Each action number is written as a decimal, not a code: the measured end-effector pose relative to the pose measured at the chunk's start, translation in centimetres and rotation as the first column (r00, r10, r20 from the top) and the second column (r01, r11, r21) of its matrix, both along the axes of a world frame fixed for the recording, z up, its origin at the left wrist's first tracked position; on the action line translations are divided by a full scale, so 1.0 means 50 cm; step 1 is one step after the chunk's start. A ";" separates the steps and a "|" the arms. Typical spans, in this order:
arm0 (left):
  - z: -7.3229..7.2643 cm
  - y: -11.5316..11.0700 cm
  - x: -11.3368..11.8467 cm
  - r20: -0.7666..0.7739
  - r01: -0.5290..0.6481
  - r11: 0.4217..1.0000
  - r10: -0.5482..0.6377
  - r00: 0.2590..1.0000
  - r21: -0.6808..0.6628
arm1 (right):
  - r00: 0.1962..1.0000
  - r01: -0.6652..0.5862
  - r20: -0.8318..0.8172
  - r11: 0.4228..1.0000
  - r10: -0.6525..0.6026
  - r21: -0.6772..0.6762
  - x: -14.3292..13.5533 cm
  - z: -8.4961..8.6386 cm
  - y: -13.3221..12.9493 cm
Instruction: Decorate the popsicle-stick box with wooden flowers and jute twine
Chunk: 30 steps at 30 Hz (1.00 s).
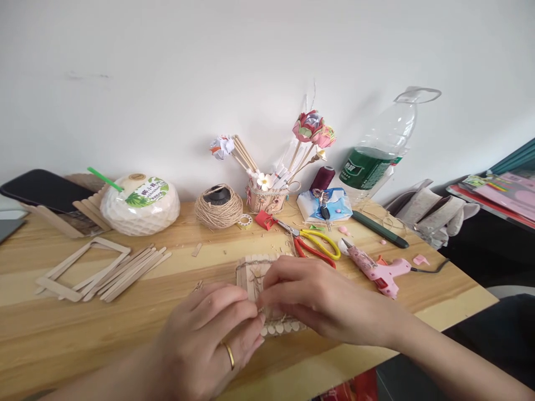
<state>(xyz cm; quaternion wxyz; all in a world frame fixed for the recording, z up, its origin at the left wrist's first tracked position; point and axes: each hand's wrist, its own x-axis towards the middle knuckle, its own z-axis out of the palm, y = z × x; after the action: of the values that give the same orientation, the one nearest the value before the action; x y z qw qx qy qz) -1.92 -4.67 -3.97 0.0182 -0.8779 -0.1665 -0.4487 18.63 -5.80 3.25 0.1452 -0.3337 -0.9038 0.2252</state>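
A small craft-stick piece (246, 283) trimmed with twine lies on the wooden table in front of me, partly covered by both hands. My left hand (213, 331), with a gold ring, is curled closed at its left edge. Bent over its top is my right hand (313, 295), thumb and fingers pinched together. The fingertips of both hands meet above the sticks, and what they pinch is hidden. Rounded stick ends (282, 329) show along the near edge. Just beyond lie scissors (311, 239) with yellow and red handles.
A pink glue gun (382, 273) lies at right. Loose craft sticks (129, 273) and a stick frame (62, 267) are at left. Behind stand a twine ball (219, 214), a wrapped coconut (140, 211), a flower pot (267, 200) and a large plastic bottle (371, 161).
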 end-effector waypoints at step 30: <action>-0.013 0.000 0.006 0.054 -0.085 0.996 0.083 0.995 0.039 | 0.981 -0.148 0.164 0.946 0.103 0.289 -0.019 0.003 0.014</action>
<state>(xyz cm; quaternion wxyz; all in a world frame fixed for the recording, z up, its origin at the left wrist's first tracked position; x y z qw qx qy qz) -1.63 -4.69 -4.60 0.0510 -0.8575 -0.1945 -0.4736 17.71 -5.09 3.40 0.1123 -0.2650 -0.9552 0.0691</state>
